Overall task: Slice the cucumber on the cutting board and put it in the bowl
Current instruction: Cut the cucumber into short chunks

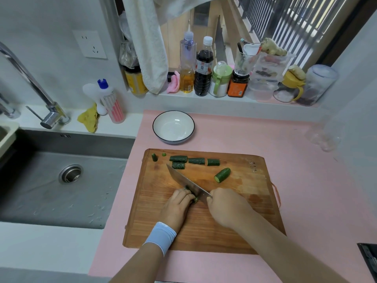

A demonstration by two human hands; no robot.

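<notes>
At lower centre, the left hand [177, 203] seemingly curls round a cucumber piece [195, 199] — mostly hidden — on the cutting board [149, 211]; the right hand [226, 208] grips the knife [182, 179]. Above, the bowl [173, 128] shows bare white inside.

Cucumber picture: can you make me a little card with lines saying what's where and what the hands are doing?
left hand: holds down a cucumber piece on the cutting board
right hand: grips the knife, blade on that piece
cut pieces: several lie loose near the board's far edge
bowl: empty, beyond the board on the pink mat
progress: slicing under way, nothing in the bowl yet
</notes>
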